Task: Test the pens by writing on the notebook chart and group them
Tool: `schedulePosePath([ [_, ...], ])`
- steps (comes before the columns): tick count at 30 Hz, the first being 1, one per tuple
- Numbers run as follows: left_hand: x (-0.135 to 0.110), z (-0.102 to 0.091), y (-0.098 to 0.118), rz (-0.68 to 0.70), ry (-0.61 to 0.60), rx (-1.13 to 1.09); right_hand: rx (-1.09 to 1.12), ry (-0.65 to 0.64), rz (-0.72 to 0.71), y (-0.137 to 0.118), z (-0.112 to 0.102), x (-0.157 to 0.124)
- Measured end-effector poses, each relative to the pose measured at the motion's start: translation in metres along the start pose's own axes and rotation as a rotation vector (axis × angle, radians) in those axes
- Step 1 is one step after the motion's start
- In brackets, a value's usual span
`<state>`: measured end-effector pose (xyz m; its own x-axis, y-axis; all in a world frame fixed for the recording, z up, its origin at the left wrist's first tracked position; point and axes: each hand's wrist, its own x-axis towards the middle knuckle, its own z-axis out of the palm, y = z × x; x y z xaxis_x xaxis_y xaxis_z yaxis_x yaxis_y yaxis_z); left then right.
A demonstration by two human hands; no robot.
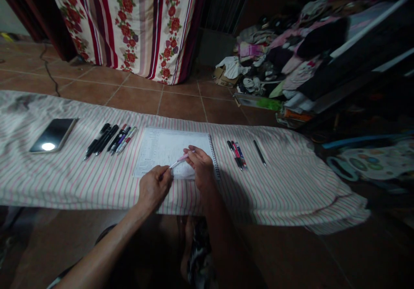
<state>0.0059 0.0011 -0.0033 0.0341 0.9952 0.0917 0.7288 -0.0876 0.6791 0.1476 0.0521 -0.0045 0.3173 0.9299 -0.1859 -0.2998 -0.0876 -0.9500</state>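
Observation:
Both hands hold one pink-and-white pen slantwise above a spiral notebook. My left hand is closed on its lower left end. My right hand pinches the pink upper end between thumb and fingers. The notebook lies on the striped cloth, its spiral binding on the right, with faint print or writing on the page. To its left lies a row of several pens and markers. On the right is a small group of pens, and beyond it a single dark pencil-like stick.
A phone reflecting a bright light lies at the left on the striped cloth. Past the far edge are a tiled floor and a floral curtain. Piled clothes and a cardboard box stand at the back right.

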Motion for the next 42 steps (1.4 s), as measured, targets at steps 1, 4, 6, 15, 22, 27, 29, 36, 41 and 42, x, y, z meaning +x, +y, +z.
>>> schedulePosePath([
  [1,0.000,0.000,0.000,0.001,-0.001,0.010,0.009,0.019,-0.012,-0.001,-0.004,0.003],
  [4,0.000,0.001,-0.002,0.014,-0.010,0.044,-0.006,0.110,-0.047,-0.003,-0.017,0.012],
  [6,0.000,0.001,-0.002,0.014,-0.007,0.064,-0.082,0.180,-0.072,-0.002,-0.026,0.019],
  [15,0.000,0.001,0.001,-0.024,-0.016,0.118,-0.406,0.214,-0.247,0.010,-0.052,0.040],
  [22,0.000,0.003,0.001,-0.030,0.002,0.137,-0.932,0.257,-0.332,0.009,-0.058,0.038],
  [27,0.000,0.001,0.003,-0.057,-0.012,0.126,-0.980,0.298,-0.437,0.011,-0.053,0.033],
  [29,0.000,0.000,0.004,-0.067,-0.022,0.133,-1.001,0.311,-0.444,0.013,-0.054,0.033],
  [36,0.000,-0.001,0.005,-0.067,-0.041,0.124,-0.981,0.209,-0.533,0.015,-0.058,0.036],
  [41,0.000,-0.001,0.005,-0.074,-0.029,0.126,-1.009,0.095,-0.599,0.016,-0.053,0.033],
  [42,0.001,-0.001,0.005,-0.075,-0.033,0.126,-1.017,0.082,-0.605,0.017,-0.052,0.032],
])
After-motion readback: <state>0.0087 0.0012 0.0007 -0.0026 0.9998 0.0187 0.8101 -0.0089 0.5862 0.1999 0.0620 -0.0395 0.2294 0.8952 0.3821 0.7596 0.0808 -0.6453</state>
